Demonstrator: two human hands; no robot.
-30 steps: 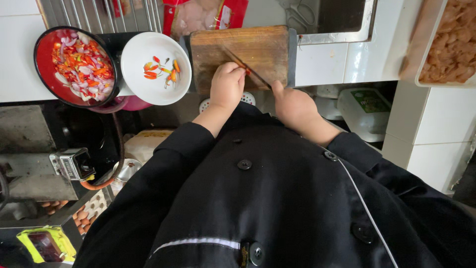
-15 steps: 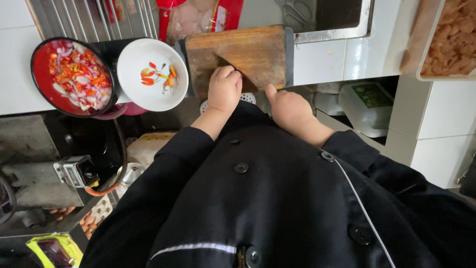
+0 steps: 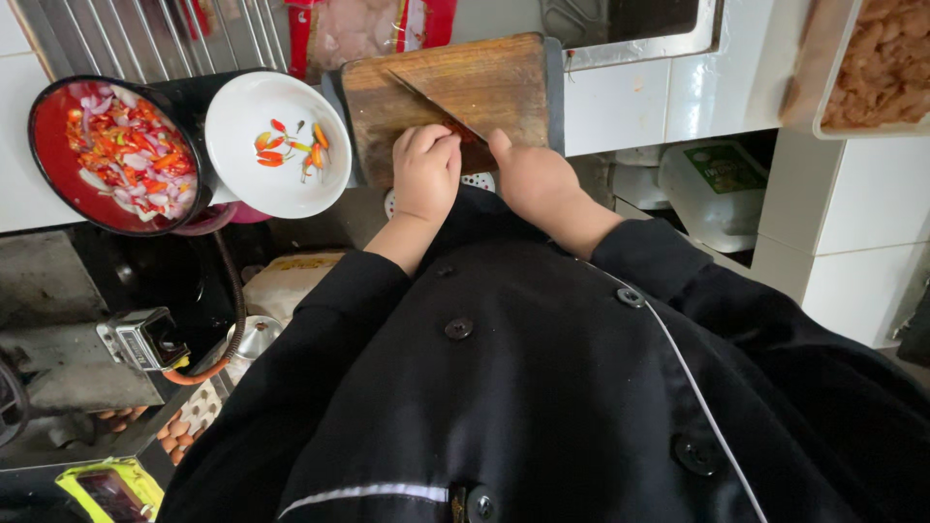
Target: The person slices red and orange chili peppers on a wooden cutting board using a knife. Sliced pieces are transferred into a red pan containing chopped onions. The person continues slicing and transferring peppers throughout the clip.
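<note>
Bare cutting board ahead; white plate close left.

To our left we see a red bowl filled with chopped red chilli and pale onion slices, touching a white plate that carries a few chilli pieces. Behind them runs a metal rack. At the far right sits a tray of pale meat pieces, and on a shelf under the white tiled desk rests a lidded plastic container. Lower left we make out a tray of brown eggs.
</note>
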